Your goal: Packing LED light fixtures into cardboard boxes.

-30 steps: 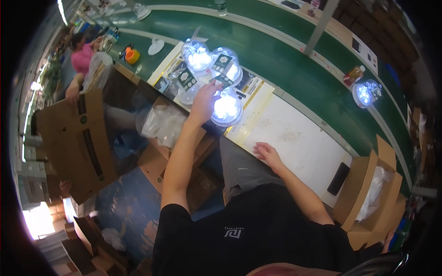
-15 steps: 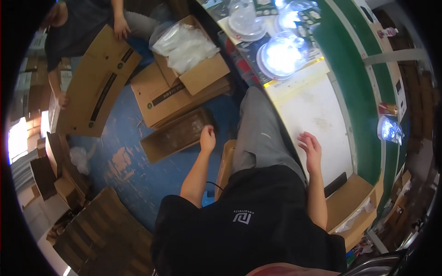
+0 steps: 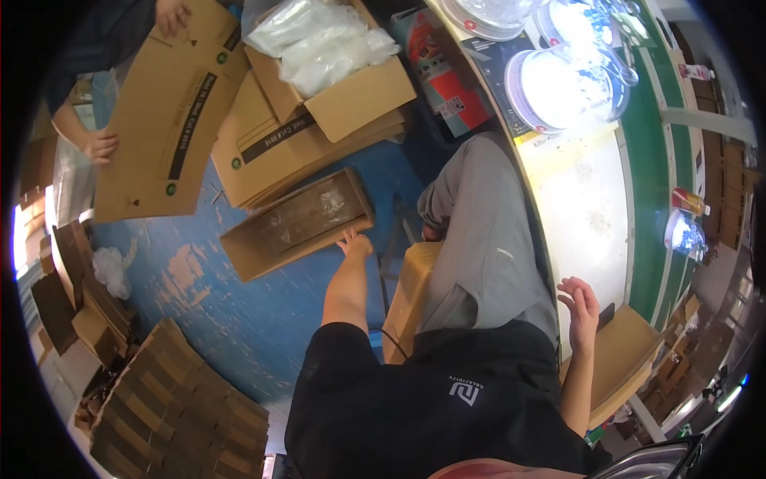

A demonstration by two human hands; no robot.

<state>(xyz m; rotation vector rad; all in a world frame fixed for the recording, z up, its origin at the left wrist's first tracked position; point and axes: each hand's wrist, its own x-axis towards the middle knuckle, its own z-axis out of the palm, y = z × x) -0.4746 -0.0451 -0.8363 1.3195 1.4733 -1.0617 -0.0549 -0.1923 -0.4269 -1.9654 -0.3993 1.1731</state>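
1. The box [image 3: 303, 247] lies left on the floor [image 3: 295, 295]; I judge it light, stiff card, best gripped by the rim.
2. My left hand [image 3: 353, 242], fingers spread, reaches its near rim; contact unclear.
3. My right hand [image 3: 581, 305], half-curled, looks empty.

left of the white workbench [image 3: 586, 211] spreads a blue floor [image 3: 295, 299], its paint worn to pale patches [image 3: 186, 267], with bright light [image 3: 17, 231] glaring well apart from the bench. just right of the workbench runs a long green counter [image 3: 645, 184]; a light grey post [image 3: 702, 120] crosses it, and brown stacks [image 3: 722, 199] stand beyond.
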